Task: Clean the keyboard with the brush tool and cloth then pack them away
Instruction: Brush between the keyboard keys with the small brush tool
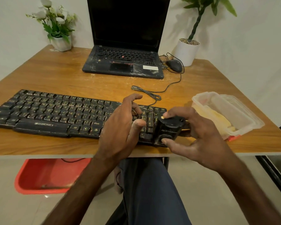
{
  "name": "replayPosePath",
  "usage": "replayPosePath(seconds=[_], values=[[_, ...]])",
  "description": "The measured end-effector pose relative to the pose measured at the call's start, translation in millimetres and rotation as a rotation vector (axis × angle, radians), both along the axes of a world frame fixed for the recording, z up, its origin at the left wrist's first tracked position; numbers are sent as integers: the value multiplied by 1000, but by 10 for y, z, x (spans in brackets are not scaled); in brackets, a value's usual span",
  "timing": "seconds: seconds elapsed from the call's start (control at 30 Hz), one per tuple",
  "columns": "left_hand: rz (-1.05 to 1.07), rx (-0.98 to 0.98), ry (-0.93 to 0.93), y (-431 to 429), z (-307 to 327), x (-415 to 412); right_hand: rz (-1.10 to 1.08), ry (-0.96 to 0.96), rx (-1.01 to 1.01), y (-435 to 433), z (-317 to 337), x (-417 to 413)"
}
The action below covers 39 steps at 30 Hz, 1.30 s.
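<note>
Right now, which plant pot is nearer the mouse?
The round white pot at the back right, beside the mouse. The flower pot stands far left of the laptop.

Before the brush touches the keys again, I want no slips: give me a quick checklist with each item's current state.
1. Brush tool gripped by the right hand: ok.
2. Left hand steadying the keyboard: cannot tell, fingers spread over the keys.
3. Keyboard fully on the table: ok.
4. Keyboard cable away from the hands: ok.
5. Container open for packing: ok.
6. Bristles facing the keys: cannot tell.
</note>
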State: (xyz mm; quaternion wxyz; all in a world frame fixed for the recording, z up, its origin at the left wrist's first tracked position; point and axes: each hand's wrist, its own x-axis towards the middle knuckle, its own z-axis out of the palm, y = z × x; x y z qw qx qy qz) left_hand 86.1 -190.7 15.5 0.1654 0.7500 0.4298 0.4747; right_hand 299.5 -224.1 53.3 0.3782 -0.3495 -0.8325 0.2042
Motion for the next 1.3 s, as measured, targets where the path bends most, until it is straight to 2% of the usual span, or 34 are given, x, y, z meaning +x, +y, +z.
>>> replayPosePath(seconds=[0.17, 0.33, 0.5, 0.67, 0.87, 1.03, 1.2, 1.3], values=[[10, 0, 4, 8, -16, 0, -72, -68, 23, 164, 44, 29], [8, 6, 16, 10, -18, 4, 105, -41, -46, 89, 67, 11], [0, 5, 14, 17, -37, 12, -53, -64, 46, 334, 68, 2], [10, -3, 7, 28, -23, 12, 104, 9, -157, 245, 95, 37], [8, 6, 18, 27, -34, 7, -49, -15, -42, 427, 126, -9], [28, -18, 47, 39, -15, 5, 100, -18, -185, 289, 186, 29], [14, -12, 69, 41, -31, 10, -28, -103, -3, 374, 159, -6], [22, -11, 73, 37, -25, 6, 71, -38, -132, 310, 179, 31]])
